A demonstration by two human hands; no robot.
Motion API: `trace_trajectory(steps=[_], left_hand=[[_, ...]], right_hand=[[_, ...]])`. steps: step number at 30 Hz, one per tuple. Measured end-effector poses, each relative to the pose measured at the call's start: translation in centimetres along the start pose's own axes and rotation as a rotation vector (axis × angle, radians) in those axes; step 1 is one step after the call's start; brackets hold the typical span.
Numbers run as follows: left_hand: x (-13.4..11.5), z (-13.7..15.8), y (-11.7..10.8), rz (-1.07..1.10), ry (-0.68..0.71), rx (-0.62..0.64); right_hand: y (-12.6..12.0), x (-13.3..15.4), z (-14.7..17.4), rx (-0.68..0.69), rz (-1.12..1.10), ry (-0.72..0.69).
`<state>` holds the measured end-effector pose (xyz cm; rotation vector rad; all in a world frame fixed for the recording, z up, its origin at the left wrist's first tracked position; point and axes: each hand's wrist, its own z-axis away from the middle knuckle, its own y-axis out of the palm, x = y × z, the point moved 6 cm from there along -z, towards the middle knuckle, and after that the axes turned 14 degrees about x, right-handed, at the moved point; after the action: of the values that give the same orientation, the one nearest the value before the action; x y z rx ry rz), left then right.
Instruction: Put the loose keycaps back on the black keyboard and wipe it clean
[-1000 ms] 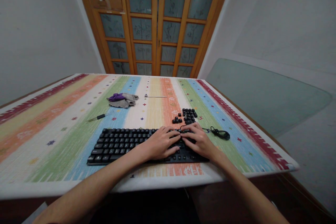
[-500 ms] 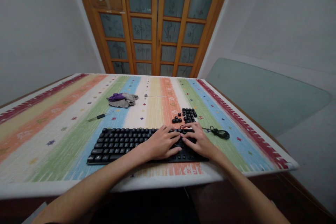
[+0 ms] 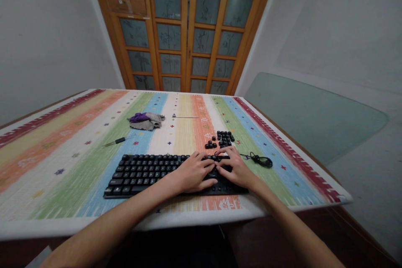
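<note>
The black keyboard [image 3: 147,171] lies near the table's front edge, with keys on its left and middle parts. Above its right part, my left hand [image 3: 196,172] rests palm down, fingers stretched out and thumb held apart. My right hand [image 3: 235,168] reaches in from the right. Its thumb and a fingertip come close together at the tips of my left fingers. Anything pinched there is too small or hidden to make out. Just behind my right hand, several loose black keycaps [image 3: 225,137] lie on the cloth. My hands cover much of the keyboard's right part.
Right of the keyboard lies its coiled black cable [image 3: 261,160]. A wire keycap puller [image 3: 119,140] sits behind the left end. Farther back are a grey and purple cloth [image 3: 146,120] and a thin rod [image 3: 185,117]. A striped tablecloth [image 3: 91,167] covers the table.
Both hands keep nearly the same place over the keyboard's right part, with only slight finger movement. The whole view has shifted slightly.
</note>
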<state>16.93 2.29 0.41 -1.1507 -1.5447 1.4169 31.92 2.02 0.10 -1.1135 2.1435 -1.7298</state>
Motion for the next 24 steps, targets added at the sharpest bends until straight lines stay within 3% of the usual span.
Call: trace_trajectory(steps=[5, 11, 16, 24], left_hand=[[0.1, 0.3, -0.2, 0.029, -0.015, 0.022], [0.3, 1.0, -0.3, 0.043, 0.017, -0.018], [0.7, 1.6, -0.8, 0.049, 0.006, -0.058], [0.9, 2.1, -1.5, 0.023, -0.002, -0.091]], right_hand=[[-1.1, -1.5, -1.2, 0.032, 0.006, -0.031], [-2.9, -7.3, -4.1, -0.094, 0.187, 0.101], [-2.1, -10.3, -7.0, 0.010, 0.285, 0.187], [-0.4, -11.1, -9.3, 0.134, 0.273, 0.205]])
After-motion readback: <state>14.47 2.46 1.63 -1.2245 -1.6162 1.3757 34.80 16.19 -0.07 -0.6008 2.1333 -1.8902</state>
